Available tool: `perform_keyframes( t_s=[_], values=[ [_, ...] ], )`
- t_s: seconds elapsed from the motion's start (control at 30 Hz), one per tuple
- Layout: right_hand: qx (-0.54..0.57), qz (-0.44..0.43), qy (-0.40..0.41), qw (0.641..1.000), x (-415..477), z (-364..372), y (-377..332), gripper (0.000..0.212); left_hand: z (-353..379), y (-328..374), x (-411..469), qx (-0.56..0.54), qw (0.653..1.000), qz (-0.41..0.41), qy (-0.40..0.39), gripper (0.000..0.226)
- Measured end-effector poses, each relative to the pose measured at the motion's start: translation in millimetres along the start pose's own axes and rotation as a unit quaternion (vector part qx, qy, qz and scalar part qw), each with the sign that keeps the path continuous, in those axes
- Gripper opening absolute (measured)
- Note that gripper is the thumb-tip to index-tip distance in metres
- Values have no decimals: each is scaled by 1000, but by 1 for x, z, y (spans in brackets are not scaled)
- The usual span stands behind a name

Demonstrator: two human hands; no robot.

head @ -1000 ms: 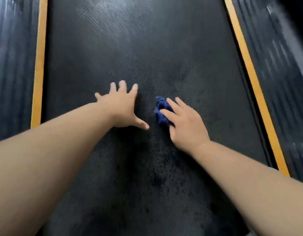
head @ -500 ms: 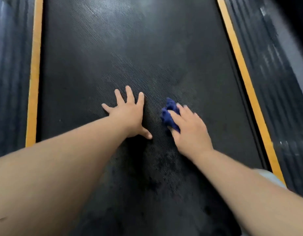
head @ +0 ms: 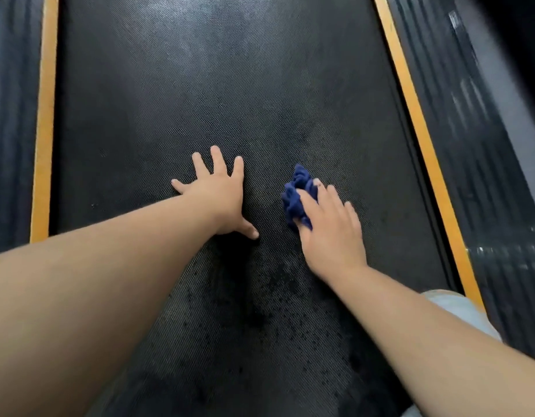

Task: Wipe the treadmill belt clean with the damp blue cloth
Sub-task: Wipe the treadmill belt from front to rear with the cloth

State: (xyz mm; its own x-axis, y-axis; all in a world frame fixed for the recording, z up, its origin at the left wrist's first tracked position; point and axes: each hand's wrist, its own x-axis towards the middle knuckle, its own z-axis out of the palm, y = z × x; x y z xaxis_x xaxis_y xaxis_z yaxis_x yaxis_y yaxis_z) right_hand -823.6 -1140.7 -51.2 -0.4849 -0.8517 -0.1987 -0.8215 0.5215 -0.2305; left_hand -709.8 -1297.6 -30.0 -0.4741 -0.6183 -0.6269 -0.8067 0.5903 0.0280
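Lengthwise along the belt point(head: 230, 85), right hand point(head: 332, 233) grips the bunched cloth point(head: 296, 194).

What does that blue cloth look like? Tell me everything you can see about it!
The cloth is dark blue, soft-looking fabric, scrunched into a wrinkly lump, not spread flat. It lies on the black bumpy belt, a bit right of the middle. The right hand holds it, fingers over its top, thumb at its near edge, hiding part of it. The left hand rests nearby, not touching it.

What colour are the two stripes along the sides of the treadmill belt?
The narrow side stripes are orange-yellow; the head view shows them best.
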Motion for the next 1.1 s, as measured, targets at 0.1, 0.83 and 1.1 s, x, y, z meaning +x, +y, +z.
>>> perform_keyframes(
  t_s=[0.1,0.83,1.1],
  values=[
    [-9,-26,0,1000,32,-3,-10,48,1,1,1,-3,1000,0,3,148],
    [-53,-75,-26,995,52,-8,-28,49,9,-26,-3,-6,997,38,60,132],
    [25,6,74,997,-6,-13,13,36,-5,8,6,-23,995,65,76,142]
  ],
)
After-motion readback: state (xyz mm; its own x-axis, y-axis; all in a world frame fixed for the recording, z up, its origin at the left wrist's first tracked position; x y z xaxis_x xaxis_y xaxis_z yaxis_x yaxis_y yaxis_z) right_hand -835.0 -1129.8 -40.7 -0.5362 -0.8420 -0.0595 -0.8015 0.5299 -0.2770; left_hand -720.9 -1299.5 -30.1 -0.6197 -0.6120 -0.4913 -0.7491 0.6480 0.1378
